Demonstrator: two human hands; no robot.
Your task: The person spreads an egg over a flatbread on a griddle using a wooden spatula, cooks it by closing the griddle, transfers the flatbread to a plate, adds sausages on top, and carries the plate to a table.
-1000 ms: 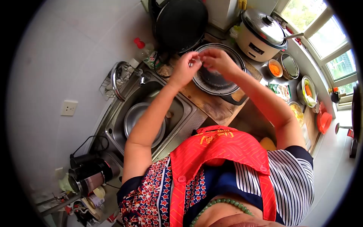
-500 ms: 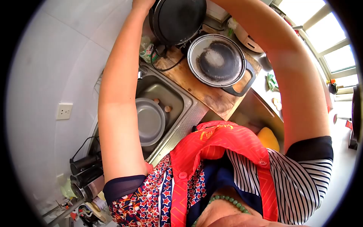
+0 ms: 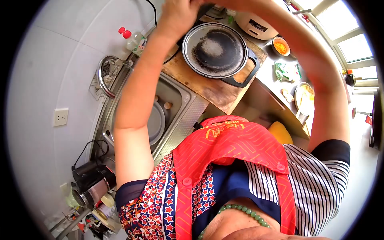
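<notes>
Both of my hands are at the top edge, close together and partly cut off. My left hand (image 3: 179,18) is curled, beside a dark object (image 3: 205,11) that shows only as a narrow strip. What its fingers grip is hidden. My right hand (image 3: 228,3) meets it from the right, its fingers out of view. Just below them a round two-handled pan (image 3: 214,48) lies on a wooden cutting board (image 3: 200,88). Its dark inside has a pale worn patch, and one black handle (image 3: 252,70) points to the lower right.
On the left, a steel sink (image 3: 176,92) holds a grey basin (image 3: 156,124) and eggshells (image 3: 168,105), beside a curved faucet (image 3: 105,76). A soap bottle (image 3: 137,42) stands behind. To the right are a rice cooker (image 3: 256,26), an orange-filled bowl (image 3: 281,47) and a green packet (image 3: 287,71).
The view has shifted. My left hand has moved right, toward my right hand. The round black disc that stood upright behind the pan is now mostly out of sight.
</notes>
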